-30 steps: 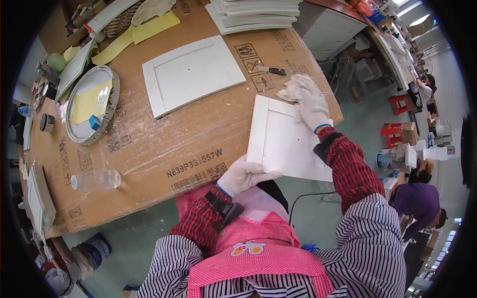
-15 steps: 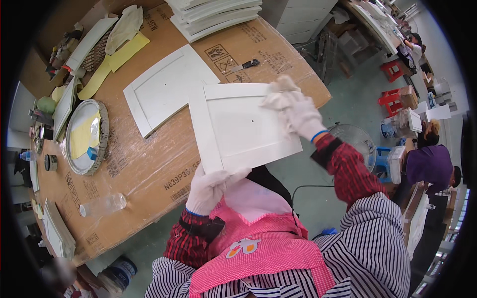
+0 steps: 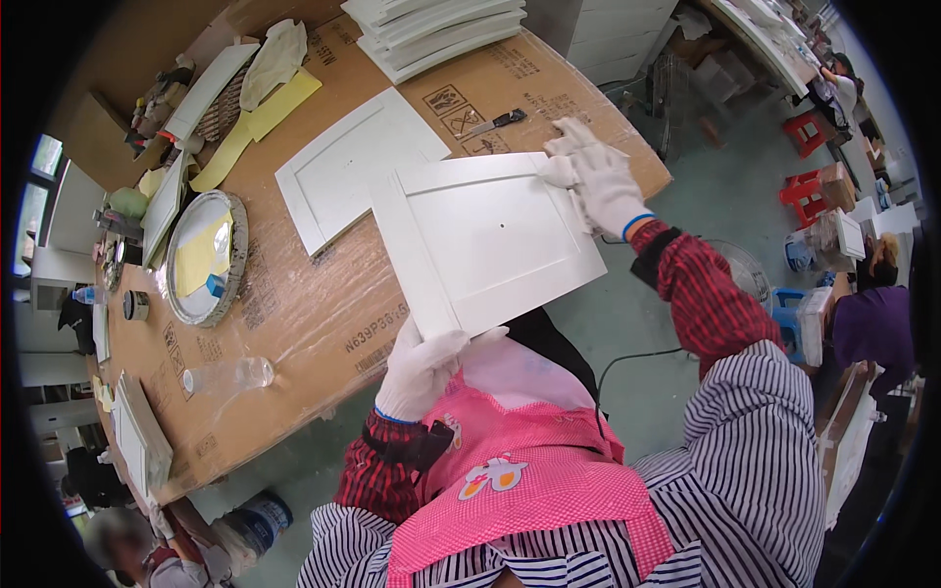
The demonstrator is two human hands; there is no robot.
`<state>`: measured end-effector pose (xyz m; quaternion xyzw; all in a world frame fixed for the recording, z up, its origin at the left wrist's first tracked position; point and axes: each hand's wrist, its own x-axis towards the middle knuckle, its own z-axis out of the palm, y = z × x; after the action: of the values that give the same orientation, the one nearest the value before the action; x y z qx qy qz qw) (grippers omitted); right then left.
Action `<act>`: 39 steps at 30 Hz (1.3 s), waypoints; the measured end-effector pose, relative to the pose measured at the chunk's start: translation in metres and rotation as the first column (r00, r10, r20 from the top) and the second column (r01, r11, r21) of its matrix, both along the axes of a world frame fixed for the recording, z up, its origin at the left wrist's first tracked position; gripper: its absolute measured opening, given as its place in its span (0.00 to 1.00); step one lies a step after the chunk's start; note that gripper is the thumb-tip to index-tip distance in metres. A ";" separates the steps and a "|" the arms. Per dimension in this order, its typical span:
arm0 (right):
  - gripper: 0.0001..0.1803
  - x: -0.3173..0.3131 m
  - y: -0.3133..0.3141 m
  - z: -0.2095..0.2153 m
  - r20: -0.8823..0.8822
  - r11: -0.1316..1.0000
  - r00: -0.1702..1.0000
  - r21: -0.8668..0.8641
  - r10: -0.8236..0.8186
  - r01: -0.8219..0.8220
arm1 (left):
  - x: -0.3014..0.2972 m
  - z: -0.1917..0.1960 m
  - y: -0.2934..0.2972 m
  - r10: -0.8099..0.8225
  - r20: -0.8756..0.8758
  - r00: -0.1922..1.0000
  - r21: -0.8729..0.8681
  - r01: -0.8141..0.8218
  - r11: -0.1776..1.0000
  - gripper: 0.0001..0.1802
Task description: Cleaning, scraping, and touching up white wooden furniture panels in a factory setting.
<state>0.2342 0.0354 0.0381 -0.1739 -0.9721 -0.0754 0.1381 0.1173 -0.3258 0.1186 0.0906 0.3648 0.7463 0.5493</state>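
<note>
A white framed panel (image 3: 490, 255), with a small dark hole near its middle, is tilted up in front of me above the table's near edge. My left hand (image 3: 421, 370), in a white glove, grips its lower left corner. My gloved right hand (image 3: 610, 188) is at the upper right edge, closed on a pale cloth (image 3: 559, 172) that rests against the frame. The fingers hide part of the cloth. Behind the held panel, a second white panel (image 3: 358, 162) lies flat on the cardboard-covered table (image 3: 314, 323).
A putty knife (image 3: 502, 121) lies beyond the panels, near a stack of white panels (image 3: 441, 39). To the left are a round tray (image 3: 238, 279), a clear bottle (image 3: 227, 375) and yellow sheets (image 3: 284, 106). A fan (image 3: 735, 269) stands on the floor at right; co-workers sit farther off.
My right hand and the cloth have shifted slightly up along the panel's right side, and its fingers are more spread. The whole view has turned a little; my left hand keeps its hold.
</note>
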 end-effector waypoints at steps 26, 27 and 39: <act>0.16 0.017 -0.095 0.045 -0.011 0.881 0.965 -0.405 0.263 -0.245 | -0.012 -0.016 0.001 0.041 0.135 0.990 -0.128 -0.024 0.991 0.39; 0.14 0.030 -0.058 0.031 0.192 0.896 0.965 -0.437 0.181 -0.081 | -0.012 -0.017 0.002 0.037 0.140 0.989 -0.130 -0.019 0.991 0.39; 0.21 -0.027 -0.181 0.050 -0.269 0.694 0.870 -0.526 0.413 -0.492 | -0.005 -0.040 0.005 -0.048 0.035 0.998 -0.265 0.056 0.963 0.36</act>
<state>0.2072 -0.1458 0.0878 0.0333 -0.9492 0.2715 0.1557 0.1119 -0.3205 0.0785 0.0151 0.4513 0.6771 0.5811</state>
